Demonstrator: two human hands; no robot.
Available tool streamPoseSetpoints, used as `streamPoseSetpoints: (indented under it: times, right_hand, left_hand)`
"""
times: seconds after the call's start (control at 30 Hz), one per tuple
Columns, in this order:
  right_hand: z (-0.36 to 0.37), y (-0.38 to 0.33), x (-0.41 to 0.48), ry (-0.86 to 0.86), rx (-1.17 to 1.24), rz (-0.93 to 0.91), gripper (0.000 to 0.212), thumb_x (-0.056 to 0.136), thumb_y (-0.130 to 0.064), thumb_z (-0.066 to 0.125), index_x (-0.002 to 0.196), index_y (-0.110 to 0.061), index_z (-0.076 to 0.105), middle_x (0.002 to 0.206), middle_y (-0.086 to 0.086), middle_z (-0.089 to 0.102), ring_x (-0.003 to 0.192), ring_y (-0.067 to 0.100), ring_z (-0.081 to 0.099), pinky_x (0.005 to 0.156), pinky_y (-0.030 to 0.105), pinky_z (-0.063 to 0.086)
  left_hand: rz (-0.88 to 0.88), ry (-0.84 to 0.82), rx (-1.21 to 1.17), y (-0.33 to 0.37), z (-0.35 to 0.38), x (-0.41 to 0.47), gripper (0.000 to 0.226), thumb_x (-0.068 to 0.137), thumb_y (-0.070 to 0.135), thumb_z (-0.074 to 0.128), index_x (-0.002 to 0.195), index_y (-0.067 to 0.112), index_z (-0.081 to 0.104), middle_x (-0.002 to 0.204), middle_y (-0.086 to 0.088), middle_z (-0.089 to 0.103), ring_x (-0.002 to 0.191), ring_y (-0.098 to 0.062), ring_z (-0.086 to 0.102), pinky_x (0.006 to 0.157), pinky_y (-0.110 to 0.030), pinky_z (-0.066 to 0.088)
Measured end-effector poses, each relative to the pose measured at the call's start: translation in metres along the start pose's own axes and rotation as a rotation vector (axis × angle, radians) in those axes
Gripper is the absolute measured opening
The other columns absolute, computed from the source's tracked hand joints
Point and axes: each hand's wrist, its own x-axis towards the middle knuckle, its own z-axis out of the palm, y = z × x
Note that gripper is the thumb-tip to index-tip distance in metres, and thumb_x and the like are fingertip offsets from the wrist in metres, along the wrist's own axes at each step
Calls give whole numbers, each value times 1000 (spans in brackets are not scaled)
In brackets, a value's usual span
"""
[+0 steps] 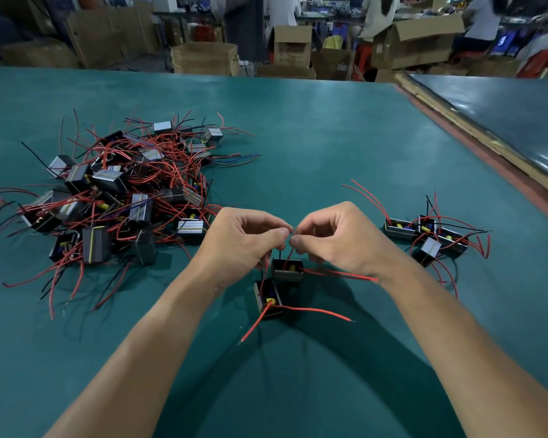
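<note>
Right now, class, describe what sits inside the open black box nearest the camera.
Inside the black box a yellow part and red wires show; the floor beneath them is covered and dark.

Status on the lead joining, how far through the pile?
Early. Looks done: a small group set aside on the right. In hand: left hand and right hand pinch leads rising from near module and far module, fingertips meeting. Left: the big tangled pile on the left, by far the larger share.
</note>
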Motion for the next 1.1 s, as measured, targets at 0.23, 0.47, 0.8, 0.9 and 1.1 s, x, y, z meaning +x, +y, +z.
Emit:
streamPoseSetpoints:
  times: [0.23, 0.47, 0.8, 0.9, 1.1]
  right_hand:
    - [-3, 0, 1, 18, 21, 54, 12, 83, -12, 78, 71, -15, 75, 66, 0, 74, 53, 8, 64, 56, 22, 53]
    - [-2, -1, -1, 2, 42, 73, 14, 79, -11, 82, 77, -13, 68, 66, 4, 74, 51, 11, 63, 54, 22, 51]
    - [-4, 1, 0, 45, -2, 56, 16, 81, -13, 80, 80, -12, 65, 67, 5, 73, 52, 15, 63, 59, 30, 53]
    - [-3, 1, 1, 55, -42, 42, 15, 81, -14, 81, 78, -14, 66, 68, 10, 73, 54, 16, 62, 60, 32, 51]
    - [-3, 0, 0, 36, -137, 19, 15, 84, -18, 77, 71, -15, 70, 65, 1, 72, 55, 10, 62, 59, 29, 52]
  left_hand:
    - [20, 15, 309, -9, -1, 1, 10, 84, 24, 74, 76, 27, 78, 47, 3, 60, 41, -8, 45, 45, -17, 35]
    - [25, -2, 312, -11, 2, 2, 11, 84, 23, 73, 77, 30, 78, 46, 5, 52, 43, -12, 36, 45, -19, 31]
    - [28, -98, 257, -6, 1, -1, 15, 84, 15, 70, 80, 26, 79, 46, 3, 42, 45, -14, 27, 45, -20, 23]
    - [17, -89, 266, -7, 1, 0, 12, 83, 16, 73, 79, 26, 78, 46, 4, 45, 45, -13, 29, 46, -20, 25]
    - [28, -76, 298, -7, 1, 0, 15, 82, 18, 73, 77, 31, 79, 50, 0, 51, 47, -15, 33, 46, -21, 28]
